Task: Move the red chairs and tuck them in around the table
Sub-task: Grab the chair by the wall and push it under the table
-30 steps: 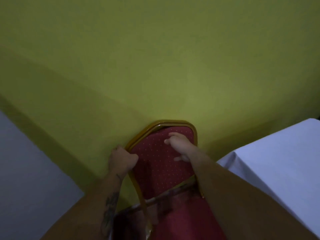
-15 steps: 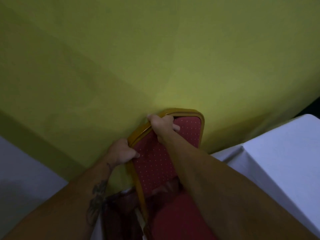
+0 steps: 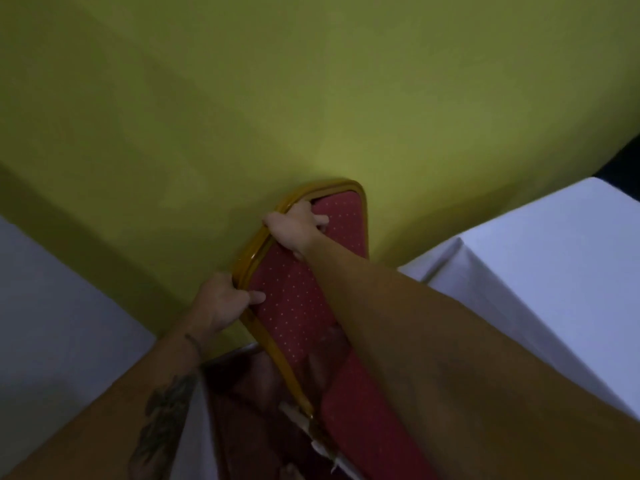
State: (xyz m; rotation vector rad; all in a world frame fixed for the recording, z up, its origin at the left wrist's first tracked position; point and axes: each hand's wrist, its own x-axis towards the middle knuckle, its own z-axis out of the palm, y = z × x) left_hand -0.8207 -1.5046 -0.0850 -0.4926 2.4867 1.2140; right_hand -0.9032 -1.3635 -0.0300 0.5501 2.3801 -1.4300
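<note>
I have a red chair (image 3: 294, 306) by its backrest, and both hands are closed on the gold frame (image 3: 273, 344) that runs around the dotted red padding. My left hand (image 3: 221, 301) grips the left side rail, fingers wrapped over the edge with a fingertip resting on the cloth. My right hand (image 3: 294, 226) is further up, clamped on the upper left corner near the top of the back. The chair sits right in front of me, its back tilted and pressed close against the yellow tablecloth (image 3: 311, 98) that fills most of what I see; the red seat (image 3: 363, 410) runs down toward my body. White cloth (image 3: 536, 271) lies to my right, and more of it to my left (image 3: 52, 306).

I judge I'm in the middle of steering this chair into its place at the table. Both hands are on the same side of the back, so a hard shove would probably swing the chair around. I'd rather shift my right hand to the far rail, so the push goes straight. Then I would slide it in low and slow, watching that the hanging yellow cloth doesn't bunch under the frame or get dragged along. I can't see the legs or the floor from here, so I'd go by feel.
</note>
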